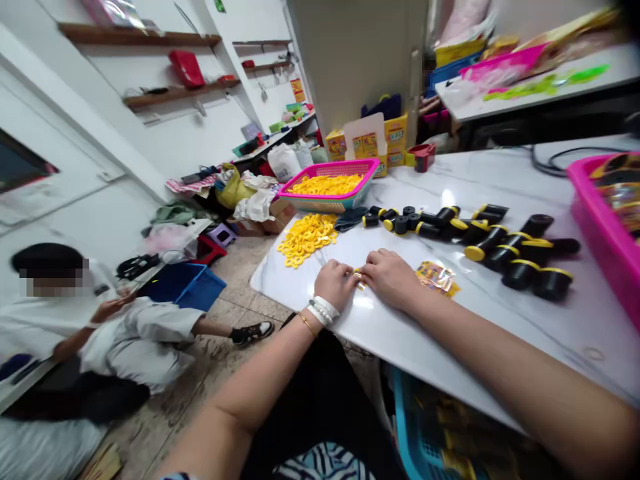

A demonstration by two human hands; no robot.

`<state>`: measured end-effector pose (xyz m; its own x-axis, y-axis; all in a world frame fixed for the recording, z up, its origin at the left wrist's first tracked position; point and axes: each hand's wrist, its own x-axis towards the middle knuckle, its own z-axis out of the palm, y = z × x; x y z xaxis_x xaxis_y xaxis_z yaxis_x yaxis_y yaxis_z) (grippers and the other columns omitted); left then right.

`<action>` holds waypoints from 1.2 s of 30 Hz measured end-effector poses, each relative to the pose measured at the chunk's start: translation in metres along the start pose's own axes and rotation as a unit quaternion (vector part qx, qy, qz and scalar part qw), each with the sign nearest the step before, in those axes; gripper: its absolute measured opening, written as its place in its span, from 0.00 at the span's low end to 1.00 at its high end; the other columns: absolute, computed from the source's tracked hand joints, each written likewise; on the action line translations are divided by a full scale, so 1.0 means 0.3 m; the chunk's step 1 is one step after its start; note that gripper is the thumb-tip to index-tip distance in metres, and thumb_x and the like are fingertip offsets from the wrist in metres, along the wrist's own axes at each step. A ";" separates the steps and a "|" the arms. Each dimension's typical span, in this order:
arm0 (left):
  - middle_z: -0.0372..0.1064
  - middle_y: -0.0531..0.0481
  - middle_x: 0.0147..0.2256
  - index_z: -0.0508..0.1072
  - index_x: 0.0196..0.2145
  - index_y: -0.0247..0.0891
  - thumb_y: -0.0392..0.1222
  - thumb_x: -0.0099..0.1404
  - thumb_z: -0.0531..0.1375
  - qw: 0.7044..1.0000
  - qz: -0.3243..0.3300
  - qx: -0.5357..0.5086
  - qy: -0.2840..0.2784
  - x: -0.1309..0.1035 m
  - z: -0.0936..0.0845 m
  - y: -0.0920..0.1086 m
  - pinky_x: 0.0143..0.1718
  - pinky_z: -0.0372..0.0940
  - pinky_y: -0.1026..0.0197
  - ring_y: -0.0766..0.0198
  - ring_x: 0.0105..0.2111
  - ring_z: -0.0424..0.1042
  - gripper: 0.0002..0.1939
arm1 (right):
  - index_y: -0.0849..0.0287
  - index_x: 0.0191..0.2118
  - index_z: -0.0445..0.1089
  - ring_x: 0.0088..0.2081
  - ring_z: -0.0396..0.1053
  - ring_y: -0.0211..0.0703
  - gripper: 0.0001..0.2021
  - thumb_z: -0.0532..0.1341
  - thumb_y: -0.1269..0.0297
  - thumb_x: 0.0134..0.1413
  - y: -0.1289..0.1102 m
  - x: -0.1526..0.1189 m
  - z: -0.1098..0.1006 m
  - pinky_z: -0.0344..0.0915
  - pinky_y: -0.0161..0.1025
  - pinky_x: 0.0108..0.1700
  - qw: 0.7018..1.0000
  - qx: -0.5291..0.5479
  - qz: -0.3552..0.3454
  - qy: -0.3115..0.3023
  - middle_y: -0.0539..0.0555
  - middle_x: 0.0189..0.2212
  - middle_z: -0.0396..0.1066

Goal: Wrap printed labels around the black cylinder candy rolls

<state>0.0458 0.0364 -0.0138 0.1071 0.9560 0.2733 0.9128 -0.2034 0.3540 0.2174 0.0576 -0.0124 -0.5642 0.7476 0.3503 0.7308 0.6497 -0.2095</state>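
Note:
My left hand [334,285] and my right hand [387,275] meet above the near part of the white marbled table [390,323], fingers closed in pinches. Between their fingertips shows a small shiny piece with some yellow [359,279], mostly covered, so its kind is unclear. Beside my right hand lie printed orange-and-yellow plastic packets [436,277]. A pile of yellow rings [307,239] is just beyond my left hand. Farther right, many black cylinders with yellow rims or caps [493,243] lie in a loose row.
A pink-rimmed basket [373,170] of yellow pieces stands at the back, near yellow boxes [396,137]. A pink bin [595,227] borders the right. Below the table is a blue basket [400,413]. At left sits a person [45,313] beside a blue crate [200,287].

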 end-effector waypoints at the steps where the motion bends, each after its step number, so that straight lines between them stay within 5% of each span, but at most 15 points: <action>1: 0.68 0.47 0.35 0.76 0.35 0.38 0.41 0.65 0.62 1.000 -0.001 0.001 0.004 -0.006 0.012 0.009 0.44 0.63 0.59 0.60 0.38 0.68 0.05 | 0.59 0.37 0.78 0.43 0.65 0.51 0.10 0.60 0.62 0.64 0.003 0.002 0.003 0.57 0.43 0.44 1.000 -0.003 -0.001 -0.004 0.60 0.38 0.72; 5: 0.67 0.48 0.33 0.71 0.30 0.38 0.34 0.63 0.59 0.999 -0.039 0.014 0.023 -0.011 0.033 0.068 0.41 0.63 0.59 0.60 0.36 0.67 0.04 | 0.62 0.39 0.76 0.43 0.64 0.53 0.09 0.62 0.62 0.61 0.033 0.006 -0.001 0.56 0.44 0.43 1.000 0.008 0.024 0.010 0.61 0.39 0.71; 10: 0.68 0.44 0.38 0.70 0.35 0.37 0.33 0.62 0.58 0.994 -0.065 0.058 0.069 -0.009 0.060 0.121 0.47 0.62 0.55 0.56 0.42 0.67 0.03 | 0.62 0.38 0.75 0.43 0.65 0.53 0.06 0.61 0.66 0.61 0.030 -0.006 0.006 0.56 0.44 0.43 1.000 0.010 0.020 0.010 0.61 0.39 0.72; 21: 0.70 0.46 0.36 0.72 0.40 0.37 0.36 0.60 0.61 0.989 -0.116 -0.042 0.083 -0.031 0.053 0.120 0.45 0.64 0.55 0.58 0.39 0.68 0.09 | 0.60 0.38 0.71 0.38 0.69 0.51 0.04 0.59 0.69 0.60 0.032 -0.004 0.035 0.58 0.43 0.41 0.997 0.054 0.025 0.052 0.58 0.33 0.74; 24: 0.69 0.44 0.36 0.74 0.37 0.38 0.37 0.61 0.60 0.992 -0.100 -0.012 0.077 -0.036 0.064 0.122 0.46 0.63 0.54 0.56 0.40 0.68 0.06 | 0.63 0.46 0.70 0.40 0.69 0.55 0.11 0.59 0.67 0.59 0.040 -0.009 0.051 0.60 0.45 0.42 0.996 0.042 0.019 0.073 0.62 0.38 0.74; 28: 0.67 0.44 0.33 0.71 0.29 0.39 0.35 0.61 0.58 0.993 -0.092 -0.018 0.065 -0.035 0.075 0.124 0.44 0.64 0.53 0.56 0.38 0.67 0.04 | 0.60 0.40 0.74 0.40 0.68 0.55 0.08 0.58 0.66 0.61 0.059 -0.012 0.077 0.62 0.47 0.44 0.997 0.038 0.003 0.063 0.62 0.36 0.73; 32: 0.66 0.47 0.34 0.69 0.28 0.39 0.32 0.59 0.59 0.977 -0.120 -0.132 0.119 -0.020 0.067 0.111 0.39 0.64 0.58 0.61 0.36 0.67 0.04 | 0.60 0.41 0.76 0.40 0.71 0.55 0.11 0.59 0.60 0.59 0.081 0.001 0.087 0.65 0.48 0.45 0.982 0.166 0.045 0.075 0.60 0.38 0.75; 36: 0.64 0.53 0.28 0.67 0.26 0.38 0.33 0.59 0.60 0.945 -0.146 -0.271 0.114 0.012 0.056 0.109 0.33 0.61 0.62 0.66 0.28 0.63 0.05 | 0.56 0.40 0.77 0.35 0.74 0.50 0.15 0.63 0.51 0.53 0.088 0.019 0.054 0.68 0.45 0.40 0.915 0.370 0.151 0.049 0.56 0.35 0.79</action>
<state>0.0826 0.0369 -0.0163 -0.2621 0.9302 0.2570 0.5476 -0.0760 0.8333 0.2272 0.0812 -0.0308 -0.3152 0.9165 0.2464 0.3664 0.3570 -0.8592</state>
